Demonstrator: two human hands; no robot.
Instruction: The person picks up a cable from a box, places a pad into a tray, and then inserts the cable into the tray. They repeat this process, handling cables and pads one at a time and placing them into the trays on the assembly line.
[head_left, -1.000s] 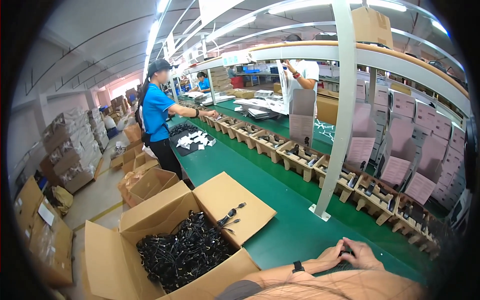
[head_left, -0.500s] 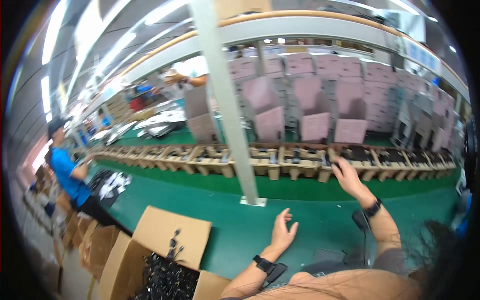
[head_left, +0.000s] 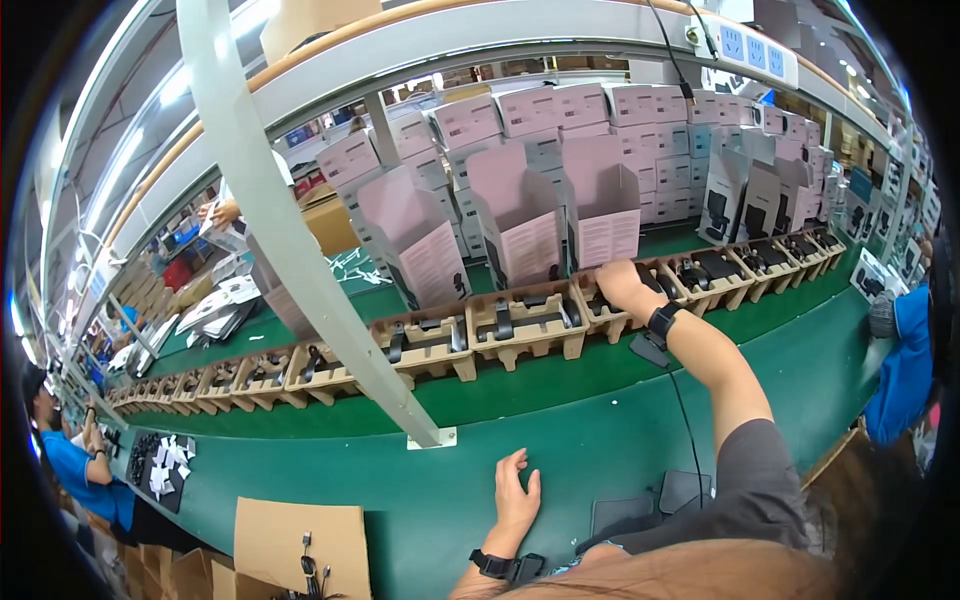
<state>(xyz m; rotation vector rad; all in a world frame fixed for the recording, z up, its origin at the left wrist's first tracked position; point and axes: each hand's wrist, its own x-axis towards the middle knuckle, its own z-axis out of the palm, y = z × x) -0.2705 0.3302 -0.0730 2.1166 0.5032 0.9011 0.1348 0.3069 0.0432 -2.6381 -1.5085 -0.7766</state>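
Note:
My right hand (head_left: pixel 622 287) reaches down into one of the brown moulded pulp trays (head_left: pixel 522 341) lined up across the green bench. Its fingers are bent inside the tray, and whatever they grip is hidden. A black strap-like part lies in the tray just left of it, and dark devices (head_left: pixel 718 265) fill the trays to its right. Low over the near side of the green bench (head_left: pixel 430 500), my left hand (head_left: pixel 515 490) is open and holds nothing, its fingers slightly curled. A black wristband with a small box and cord (head_left: pixel 650 350) is on my right wrist.
Open pink-white boxes (head_left: pixel 605 205) stand behind the trays, with stacked ones farther back. A grey metal post (head_left: pixel 300 250) rises at left. An open carton (head_left: pixel 300 535) with black cables sits near left. A person in blue (head_left: pixel 75 470) stands left; a blue sleeve (head_left: pixel 905 365) shows right.
The view has swung to the right and closer to the trays. My right hand has gone down into a tray, its fingers now bent. My left hand stays open over the bench.

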